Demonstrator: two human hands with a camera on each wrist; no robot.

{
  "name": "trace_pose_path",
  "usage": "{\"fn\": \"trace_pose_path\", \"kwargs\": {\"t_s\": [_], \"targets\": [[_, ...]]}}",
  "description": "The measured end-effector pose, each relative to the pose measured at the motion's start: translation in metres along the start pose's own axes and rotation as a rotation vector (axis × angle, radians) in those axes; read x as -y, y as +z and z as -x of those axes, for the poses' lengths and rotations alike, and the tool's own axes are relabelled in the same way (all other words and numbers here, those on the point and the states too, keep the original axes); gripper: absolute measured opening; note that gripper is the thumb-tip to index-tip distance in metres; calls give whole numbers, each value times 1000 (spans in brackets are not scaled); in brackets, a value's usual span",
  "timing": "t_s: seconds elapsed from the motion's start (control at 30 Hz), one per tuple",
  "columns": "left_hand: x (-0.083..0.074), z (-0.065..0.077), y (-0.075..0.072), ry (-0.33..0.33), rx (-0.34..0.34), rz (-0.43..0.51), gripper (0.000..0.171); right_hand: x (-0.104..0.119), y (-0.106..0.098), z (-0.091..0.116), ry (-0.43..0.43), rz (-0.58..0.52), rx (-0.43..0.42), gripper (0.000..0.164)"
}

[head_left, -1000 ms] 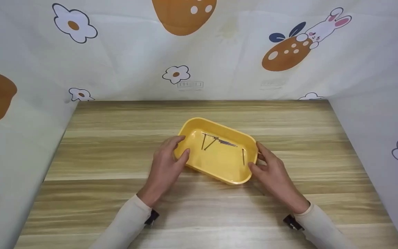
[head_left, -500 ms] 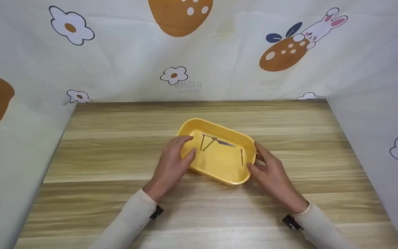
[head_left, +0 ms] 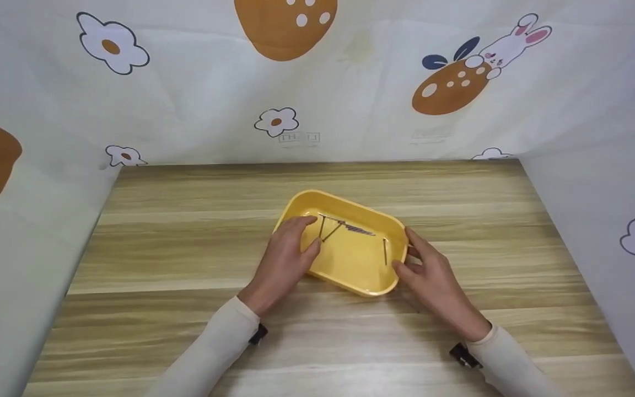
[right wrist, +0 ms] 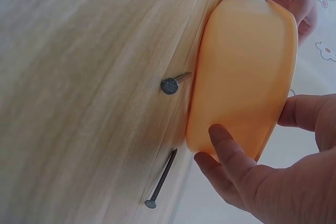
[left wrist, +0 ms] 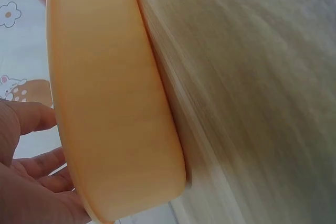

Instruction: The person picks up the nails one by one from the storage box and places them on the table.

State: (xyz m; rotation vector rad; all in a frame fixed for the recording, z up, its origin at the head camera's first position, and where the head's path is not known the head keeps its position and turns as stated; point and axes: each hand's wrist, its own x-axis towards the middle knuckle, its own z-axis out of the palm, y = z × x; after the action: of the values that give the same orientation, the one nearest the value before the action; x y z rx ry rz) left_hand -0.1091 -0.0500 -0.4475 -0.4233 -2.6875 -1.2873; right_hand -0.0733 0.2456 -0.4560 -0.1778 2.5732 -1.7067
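A yellow plastic tray sits at a slant on the table. Inside it several nails lie by the far wall, and one single nail lies near the right end. My left hand reaches over the tray's left rim, thumb and forefinger spread above the inside, with nothing seen between them. At the right end my right hand holds the tray's wall, thumb at the rim and fingers outside. In the right wrist view, two more nails lie on the wood beside the tray.
The wood-grain table reaches back to a pale cloth wall printed with flowers and rabbits. Similar cloth hangs at both sides. A black strap piece shows at the right wrist.
My left hand has moved right and inward from the tray's left rim, over the inside. The right hand keeps its hold, and the tray and nails stay nearly in place.
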Motion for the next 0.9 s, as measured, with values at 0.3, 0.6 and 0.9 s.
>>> {"fn": "trace_pose_path", "kwargs": {"t_s": [0.3, 0.6, 0.9], "targets": [[1, -5, 5, 38, 21, -54, 39, 0, 0, -1, 1, 1, -4, 77], [1, -11, 11, 71, 37, -82, 35, 1, 1, -1, -2, -4, -7, 77], [-1, -15, 15, 65, 71, -106, 32, 1, 1, 0, 11, -22, -1, 77]]}}
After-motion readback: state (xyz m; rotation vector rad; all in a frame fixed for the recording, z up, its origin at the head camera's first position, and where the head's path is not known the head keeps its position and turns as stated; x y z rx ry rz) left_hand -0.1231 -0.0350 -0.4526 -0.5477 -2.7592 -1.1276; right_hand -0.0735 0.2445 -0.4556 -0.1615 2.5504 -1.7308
